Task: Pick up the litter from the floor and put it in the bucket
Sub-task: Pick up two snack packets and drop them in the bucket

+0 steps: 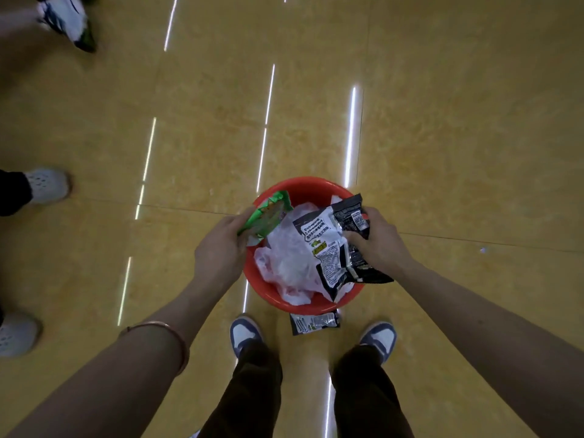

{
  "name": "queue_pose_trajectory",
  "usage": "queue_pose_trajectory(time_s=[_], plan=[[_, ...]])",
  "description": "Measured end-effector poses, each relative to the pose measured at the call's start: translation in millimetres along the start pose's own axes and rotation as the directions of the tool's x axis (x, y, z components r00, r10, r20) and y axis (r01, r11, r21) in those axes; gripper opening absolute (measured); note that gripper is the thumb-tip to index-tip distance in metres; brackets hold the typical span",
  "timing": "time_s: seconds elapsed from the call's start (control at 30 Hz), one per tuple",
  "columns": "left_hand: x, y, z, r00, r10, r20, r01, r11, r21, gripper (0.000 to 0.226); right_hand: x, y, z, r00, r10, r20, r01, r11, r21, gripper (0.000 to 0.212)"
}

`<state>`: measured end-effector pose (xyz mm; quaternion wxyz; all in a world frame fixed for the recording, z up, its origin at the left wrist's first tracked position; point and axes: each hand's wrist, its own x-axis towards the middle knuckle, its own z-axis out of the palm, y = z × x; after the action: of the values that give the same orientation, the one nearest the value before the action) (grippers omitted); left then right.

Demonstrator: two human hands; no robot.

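Head view

1. The red bucket [274, 300] stands on the yellow tiled floor [442, 128], directly ahead of the person's two blue-and-white shoes [245, 335].
2. A crumpled white plastic bag [286, 263] lies inside the bucket and covers most of its interior.
3. The left hand [221, 248] is at the left rim of the bucket. Its fingers are curled round a green wrapper [268, 216]. The wrapper projects over the rim, above the white bag.
4. The right hand [379, 245] is at the right rim. Its fingers are curled round a bundle of black packets [328, 248] with white printed panels. The bundle hangs over the right half of the bucket opening; its lower corner extends past the rim. How many packets make up the bundle cannot be determined.
5. One more black packet [314, 323] lies flat on the floor, just beside the near wall of the bucket, between the two shoes.
6. A thin bracelet [164, 330] sits on the left forearm.
7. Grey shoes [47, 184] of another person are at the left edge, well apart from the bucket. A blurred white-and-dark shoe [68, 22] is at the upper left corner.
8. Bright linear light reflections [351, 134] run across the floor.
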<state>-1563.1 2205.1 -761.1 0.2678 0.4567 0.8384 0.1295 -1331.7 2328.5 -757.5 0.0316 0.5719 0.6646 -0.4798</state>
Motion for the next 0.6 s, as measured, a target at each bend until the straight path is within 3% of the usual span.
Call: queue_pose_trajectory(time_s=[0.13, 0.23, 0.33, 0.4, 0.6], plan=[[3, -15, 51, 0.991, 0.094, 0.100, -0.111, 0.978, 0.175, 0.045, 31, 34, 27, 0.999, 0.037, 0.012, -0.036, 0.998, -0.056, 0.058], [-1, -17, 80, 0.962, -0.004, 0.274, -0.059, 0.974, 0.220, 0.055, 36, 57, 46, 0.998, 0.062, 0.023, -0.049, 0.931, -0.363, 0.079], [-9, -10, 105, 0.887, -0.022, 0.462, -0.104, 0.964, 0.246, 0.053, 28, 71, 66, 0.978, 0.116, 0.176, 0.006, 0.818, -0.575, 0.081], [-10, -8, 117, 0.845, 0.051, 0.532, -0.245, 0.922, 0.301, 0.047, 25, 74, 77, 0.950, 0.151, 0.272, 0.037, 0.813, -0.581, 0.077], [7, -1, 138, 0.841, -0.003, 0.542, -0.080, 0.988, 0.129, 0.060, 44, 85, 95, 0.897, 0.221, 0.382, 0.031, 0.831, -0.555, 0.080]])
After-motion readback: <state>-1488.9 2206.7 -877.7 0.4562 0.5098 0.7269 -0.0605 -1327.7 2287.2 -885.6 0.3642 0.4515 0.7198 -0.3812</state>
